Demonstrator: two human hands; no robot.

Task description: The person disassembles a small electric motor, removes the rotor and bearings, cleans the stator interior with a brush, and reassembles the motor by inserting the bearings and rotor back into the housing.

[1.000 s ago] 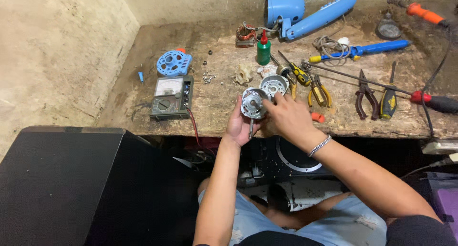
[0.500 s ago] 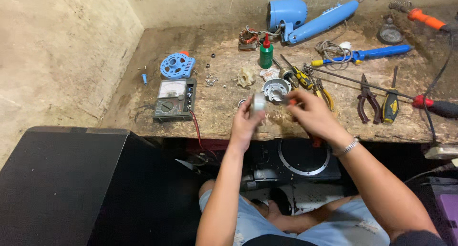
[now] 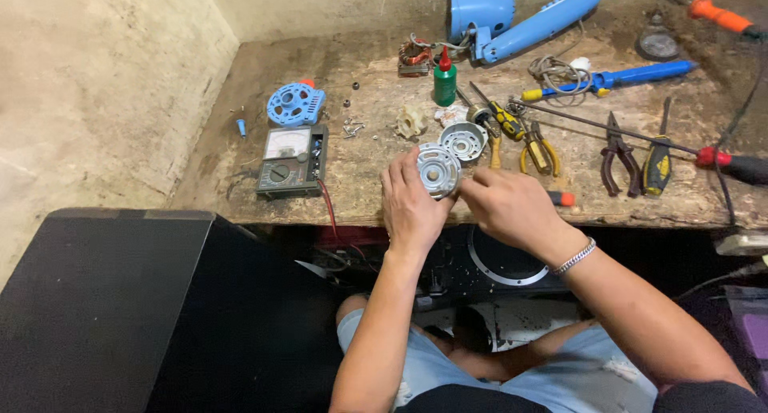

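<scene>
Head-camera view over a worn wooden workbench [image 3: 376,165], centre frame: left hand [image 3: 410,206] curled round a round silver motor housing [image 3: 438,170], fingers closed on its rim, housing held just above the bench's near edge. Right hand [image 3: 512,206] touching the housing's right side, fingers bent and pinched toward it; whether gripping something small there, impossible to tell. Just behind, a second silver housing half [image 3: 464,140] lying on the bench. Left of centre, an analogue multimeter [image 3: 292,162], with a blue plastic grille piece [image 3: 296,104] above it. Upper middle, a green bottle with a red cap [image 3: 445,80] beside a copper coil [image 3: 414,57]; upper right, a blue fan body [image 3: 512,17]. Right of the hands, yellow-handled pliers [image 3: 538,147] and dark pliers [image 3: 616,153]. Silver bracelet [image 3: 578,255] on the right wrist.
</scene>
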